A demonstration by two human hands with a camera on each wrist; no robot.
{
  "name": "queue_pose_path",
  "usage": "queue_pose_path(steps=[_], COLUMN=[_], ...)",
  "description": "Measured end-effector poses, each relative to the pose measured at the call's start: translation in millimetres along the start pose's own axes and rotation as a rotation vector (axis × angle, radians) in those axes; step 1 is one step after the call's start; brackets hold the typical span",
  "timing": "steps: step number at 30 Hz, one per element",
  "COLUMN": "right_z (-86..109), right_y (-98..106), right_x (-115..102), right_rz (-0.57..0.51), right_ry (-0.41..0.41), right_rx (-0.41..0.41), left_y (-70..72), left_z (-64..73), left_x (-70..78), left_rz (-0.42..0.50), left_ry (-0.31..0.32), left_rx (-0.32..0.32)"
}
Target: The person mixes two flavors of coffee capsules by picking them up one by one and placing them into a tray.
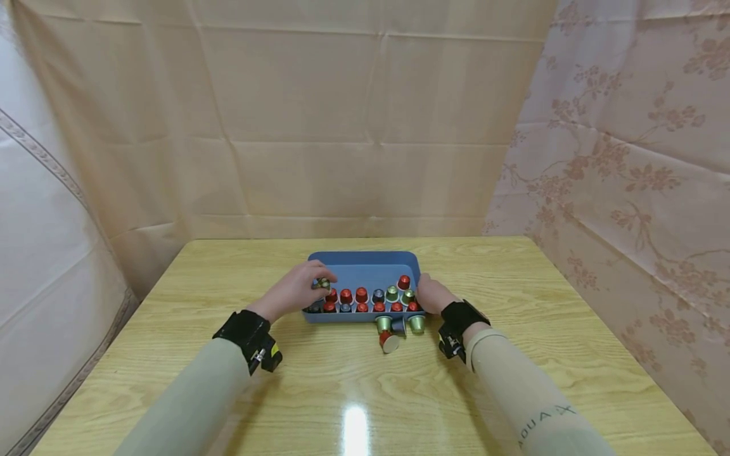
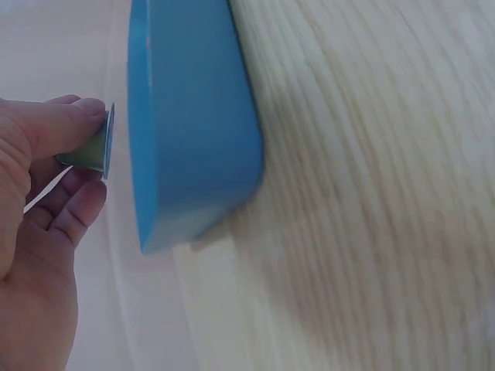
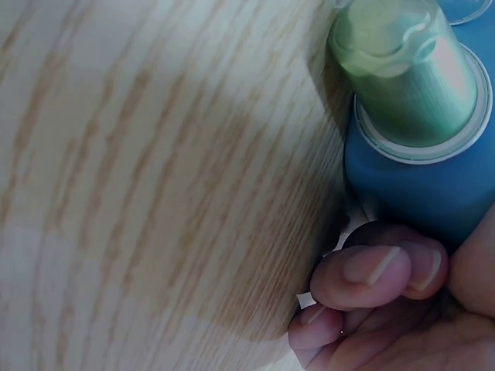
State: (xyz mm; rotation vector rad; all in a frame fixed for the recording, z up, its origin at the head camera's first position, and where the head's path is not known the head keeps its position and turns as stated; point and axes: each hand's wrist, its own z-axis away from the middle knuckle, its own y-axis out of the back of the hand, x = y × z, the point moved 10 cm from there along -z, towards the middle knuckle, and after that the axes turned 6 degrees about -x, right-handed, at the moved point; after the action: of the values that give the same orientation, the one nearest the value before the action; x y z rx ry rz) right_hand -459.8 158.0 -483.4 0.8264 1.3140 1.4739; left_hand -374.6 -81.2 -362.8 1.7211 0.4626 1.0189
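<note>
My left hand [image 1: 293, 291] is over the left end of a blue tray [image 1: 365, 258]. Its thumb and fingers pinch a green coffee capsule [image 2: 88, 151], whose rim faces the tray in the left wrist view. At the tray's right end, my right hand [image 1: 435, 295] grips the corner with curled fingers [image 3: 363, 274]; part of that grip is hidden in the head view. Inside the tray, several capsules stand in rows along the near side, mostly red [image 1: 361, 294], with some green [image 1: 391, 293] and dark blue [image 1: 378, 296]. A single red capsule [image 1: 403, 282] stands farther back on the right.
In front of the tray, on the wooden table [image 1: 308, 392], lie two green capsules [image 1: 384, 325] [image 1: 417, 325], a dark blue capsule [image 1: 398, 327] and a tipped red capsule [image 1: 389, 342]. A beige curtain [image 1: 285, 126] hangs behind; a floral cloth [image 1: 627, 190] hangs at the right.
</note>
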Motion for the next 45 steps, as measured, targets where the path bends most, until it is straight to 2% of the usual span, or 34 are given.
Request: queue_pose_path(steps=[3, 4, 7, 8, 11, 14, 15, 18, 23, 36, 39, 45], right_z=[0.9, 6.4, 16.4, 10.5, 9.3, 19.0, 30.2, 44.4, 44.9, 44.5, 44.5, 44.0], right_y=[1.6, 5.9, 14.4, 9.8, 8.0, 15.3, 24.0, 34.4, 33.5, 32.3, 32.3, 32.5], right_x=[-1.9, -4.5, -10.5, -6.8, -5.3, -12.3, -19.2, -28.1, -25.3, -23.3, -24.1, -24.3], right_rz=[0.006, -0.024, -0.046, -0.022, -0.012, 0.007, -0.023, -0.036, -0.100, -0.131, -0.121, -0.103], right_ry=[-0.002, -0.050, -0.068, -0.029, -0.025, -0.008, -0.050, -0.052, -0.087, -0.092, -0.081, -0.071], right_rx=[-0.011, -0.061, -0.066, -0.021, -0.008, 0.015, -0.029, -0.026, -0.045, -0.051, -0.053, -0.049], left_y=[-2.8, -3.8, -7.0, -8.1, -11.3, -13.3, -13.4, -12.6, -11.5, -9.4, -6.8, 3.1], left_z=[1.9, 2.4, 3.9, 4.2, 5.2, 5.7, 6.1, 6.9, 7.5, 8.8, 9.5, 16.5], left_x=[-8.3, -10.4, -14.8, -16.1, -20.8, -23.8, -24.2, -23.7, -25.3, -24.4, -27.5, -36.8], left_rz=[0.003, -0.003, -0.024, -0.032, -0.052, -0.063, -0.065, -0.077, -0.092, -0.118, -0.134, -0.143], left_ry=[0.028, 0.035, 0.044, 0.045, 0.045, 0.042, 0.042, 0.043, 0.056, 0.018, 0.043, 0.146], left_rx=[-0.019, -0.026, -0.047, -0.051, -0.056, -0.051, -0.048, -0.039, -0.024, 0.000, 0.014, 0.085])
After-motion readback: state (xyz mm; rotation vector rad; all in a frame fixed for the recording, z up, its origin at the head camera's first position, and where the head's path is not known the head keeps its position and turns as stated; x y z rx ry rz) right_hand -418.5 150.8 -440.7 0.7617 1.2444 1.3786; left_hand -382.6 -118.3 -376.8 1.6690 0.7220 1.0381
